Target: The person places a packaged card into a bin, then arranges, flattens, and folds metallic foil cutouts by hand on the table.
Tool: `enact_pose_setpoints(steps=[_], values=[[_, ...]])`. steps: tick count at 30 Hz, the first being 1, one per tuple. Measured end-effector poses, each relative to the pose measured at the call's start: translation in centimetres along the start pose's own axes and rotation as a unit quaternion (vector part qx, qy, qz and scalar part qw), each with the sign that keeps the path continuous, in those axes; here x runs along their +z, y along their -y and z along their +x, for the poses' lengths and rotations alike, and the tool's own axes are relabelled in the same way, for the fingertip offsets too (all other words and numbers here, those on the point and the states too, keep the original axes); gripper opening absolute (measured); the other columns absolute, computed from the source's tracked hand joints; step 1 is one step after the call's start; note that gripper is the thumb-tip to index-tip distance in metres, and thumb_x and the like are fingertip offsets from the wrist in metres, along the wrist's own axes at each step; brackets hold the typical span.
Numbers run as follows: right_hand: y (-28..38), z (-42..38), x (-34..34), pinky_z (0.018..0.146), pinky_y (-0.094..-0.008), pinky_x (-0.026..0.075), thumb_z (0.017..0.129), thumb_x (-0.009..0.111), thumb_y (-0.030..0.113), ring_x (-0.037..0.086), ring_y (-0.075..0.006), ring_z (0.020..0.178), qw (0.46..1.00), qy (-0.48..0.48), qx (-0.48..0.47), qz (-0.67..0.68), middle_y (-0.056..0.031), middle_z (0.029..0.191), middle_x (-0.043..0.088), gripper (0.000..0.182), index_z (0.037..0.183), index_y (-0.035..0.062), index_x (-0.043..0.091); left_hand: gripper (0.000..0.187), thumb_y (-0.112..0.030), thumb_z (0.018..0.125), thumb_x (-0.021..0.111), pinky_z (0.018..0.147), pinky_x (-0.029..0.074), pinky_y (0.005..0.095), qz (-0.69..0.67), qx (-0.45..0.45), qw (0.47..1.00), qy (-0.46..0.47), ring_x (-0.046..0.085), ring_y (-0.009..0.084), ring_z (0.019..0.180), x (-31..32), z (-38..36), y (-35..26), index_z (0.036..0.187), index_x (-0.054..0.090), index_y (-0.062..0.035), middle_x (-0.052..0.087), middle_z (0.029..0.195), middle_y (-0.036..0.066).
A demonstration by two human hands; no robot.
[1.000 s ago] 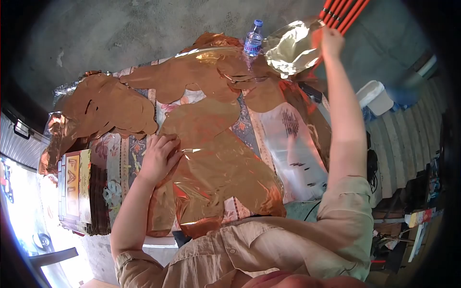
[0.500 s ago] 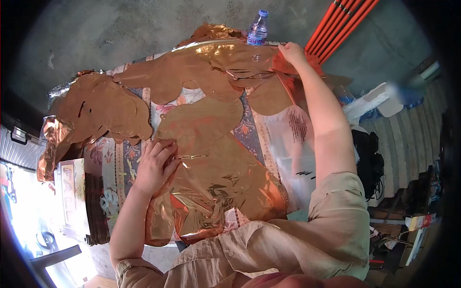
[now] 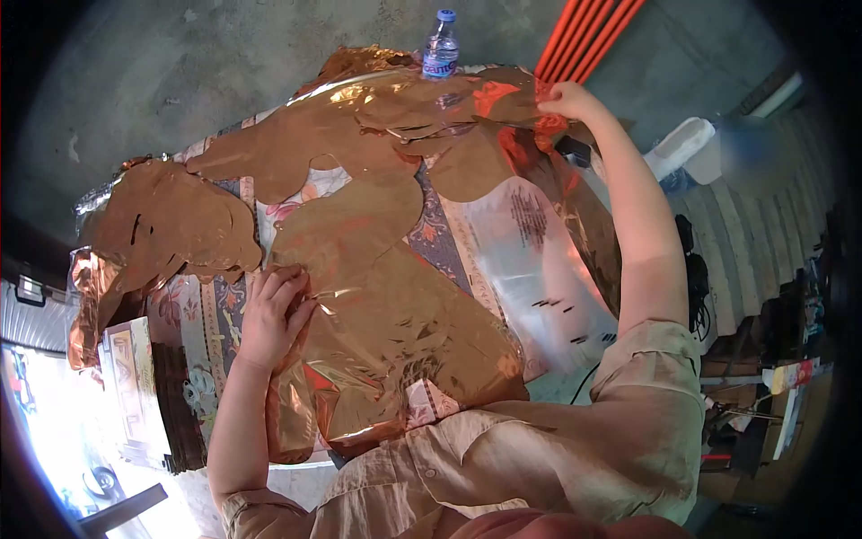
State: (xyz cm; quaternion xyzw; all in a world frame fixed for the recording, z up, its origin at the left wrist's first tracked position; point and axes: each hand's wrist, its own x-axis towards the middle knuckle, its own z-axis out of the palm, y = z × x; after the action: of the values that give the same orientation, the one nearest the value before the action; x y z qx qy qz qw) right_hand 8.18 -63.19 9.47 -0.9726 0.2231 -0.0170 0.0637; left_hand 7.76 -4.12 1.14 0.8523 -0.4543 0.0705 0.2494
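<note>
Copper-coloured foil pieces [image 3: 386, 287] lie in overlapping layers on a patterned cloth [image 3: 449, 242]. My left hand [image 3: 277, 314] rests at the left edge of the large foil in the middle, its fingers curled onto that edge. At the far right corner of the table, my right hand [image 3: 567, 101] pinches the edge of a foil sheet that hangs down towards the right. A clear plastic sheet [image 3: 539, 278] with dark printing lies between the middle foil and this hanging foil. Beyond the foil stands an upright water bottle [image 3: 441, 45] with a blue cap.
Orange poles [image 3: 588, 40] lean behind the far right corner. A stack of boards or boxes [image 3: 135, 386] stands at the left. More crumpled foil [image 3: 85, 305] hangs over the left edge. White containers [image 3: 687, 148], black cables and assorted items are at the right.
My right hand has moved slightly right with the foil edge, and more foil now hangs along the right side. The whole view has shifted, so the bottle and poles appear further left.
</note>
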Motion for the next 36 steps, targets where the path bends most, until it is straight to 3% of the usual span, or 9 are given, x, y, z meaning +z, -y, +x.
enact_pose_setpoints(steps=[6,8,15,16,18,23,28,31,36], values=[[0.9,-7.0,-1.4,0.068,-0.0332,0.048,0.073,0.076,0.035,0.061,-0.0198,0.074,0.999,0.031,0.008,0.012,-0.0104,0.078,0.065,0.039,0.087,0.0004,0.065,0.035,-0.008,0.075,0.071,0.096,0.041,0.0417,0.000,0.013,1.000,-0.008,0.051,0.0335,0.110,0.3,-0.2,0.4,0.108,0.061,-0.0003,0.058,0.115,0.013],[1.6,-10.7,-2.8,0.066,-0.0325,0.047,0.074,0.076,0.035,0.058,-0.0187,0.070,0.997,0.060,-0.040,0.030,-0.0084,0.074,0.062,0.039,0.086,0.0000,0.063,0.035,-0.008,0.075,0.071,0.096,0.041,0.0419,-0.002,0.016,1.000,-0.006,0.051,0.0335,0.109,0.1,-0.2,0.3,0.108,0.061,-0.0003,0.058,0.115,0.013],[-1.0,-23.7,-4.2,0.065,-0.0322,0.047,0.076,0.075,0.026,0.059,-0.0178,0.071,0.996,0.014,-0.002,0.087,-0.0091,0.075,0.062,0.035,0.094,-0.0001,0.062,0.032,-0.009,0.078,0.067,0.096,0.041,0.0427,0.003,0.036,0.999,0.005,0.050,0.0352,0.110,0.3,0.0,0.2,0.108,0.061,0.0000,0.058,0.116,0.014],[-2.2,-24.8,-4.0,0.072,-0.0366,0.050,0.071,0.074,0.039,0.064,-0.0296,0.080,0.995,0.050,0.020,0.087,-0.0169,0.087,0.066,0.048,0.096,-0.0011,0.063,0.032,-0.008,0.078,0.067,0.096,0.041,0.0428,0.009,0.031,0.999,0.007,0.050,0.0353,0.110,0.3,-0.1,0.2,0.108,0.061,0.0000,0.058,0.116,0.014],[-3.9,-26.6,-3.4,0.073,-0.0366,0.050,0.071,0.075,0.039,0.064,-0.0296,0.082,0.994,0.071,0.044,0.069,-0.0176,0.090,0.066,0.050,0.096,-0.0016,0.063,0.031,-0.008,0.079,0.066,0.096,0.041,0.0431,0.015,0.027,1.000,0.006,0.050,0.0357,0.109,0.4,-0.3,0.6,0.108,0.061,0.0002,0.058,0.115,0.014],[-5.1,-27.7,-0.2,0.072,-0.0376,0.050,0.067,0.078,0.034,0.065,-0.0313,0.084,0.994,0.063,0.085,-0.020,-0.0194,0.090,0.066,0.050,0.096,-0.0039,0.062,0.030,-0.009,0.079,0.066,0.096,0.041,0.0422,0.011,0.024,1.000,0.000,0.051,0.0348,0.109,0.5,-0.5,0.6,0.107,0.060,0.0000,0.058,0.115,0.014],[-5.5,-26.6,0.5,0.078,-0.0398,0.050,0.064,0.078,0.029,0.063,-0.0349,0.089,0.987,0.108,0.117,0.005,-0.0233,0.097,0.064,0.046,0.092,-0.0039,0.062,0.030,-0.010,0.079,0.067,0.095,0.042,0.0407,0.019,0.025,0.999,-0.013,0.052,0.0336,0.109,0.6,-0.3,0.5,0.107,0.061,-0.0002,0.059,0.115,0.013],[-7.0,-26.0,0.7,0.072,-0.0408,0.051,0.063,0.077,0.025,0.065,-0.0351,0.082,0.998,0.031,0.052,-0.018,-0.0232,0.083,0.064,0.038,0.083,-0.0034,0.063,0.030,-0.011,0.079,0.068,0.094,0.043,0.0399,0.028,0.028,0.999,-0.018,0.052,0.0331,0.108,0.3,-0.6,0.6,0.107,0.061,-0.0002,0.059,0.114,0.013],[-4.5,-26.7,-2.8,0.064,-0.0373,0.049,0.067,0.072,0.019,0.063,-0.0279,0.069,0.997,0.026,0.051,0.052,-0.0200,0.071,0.061,0.028,0.079,-0.0038,0.061,0.029,-0.013,0.079,0.069,0.092,0.044,0.0391,0.012,0.042,0.998,-0.036,0.053,0.0324,0.105,0.8,-0.6,0.9,0.105,0.063,-0.0008,0.060,0.113,0.012]])
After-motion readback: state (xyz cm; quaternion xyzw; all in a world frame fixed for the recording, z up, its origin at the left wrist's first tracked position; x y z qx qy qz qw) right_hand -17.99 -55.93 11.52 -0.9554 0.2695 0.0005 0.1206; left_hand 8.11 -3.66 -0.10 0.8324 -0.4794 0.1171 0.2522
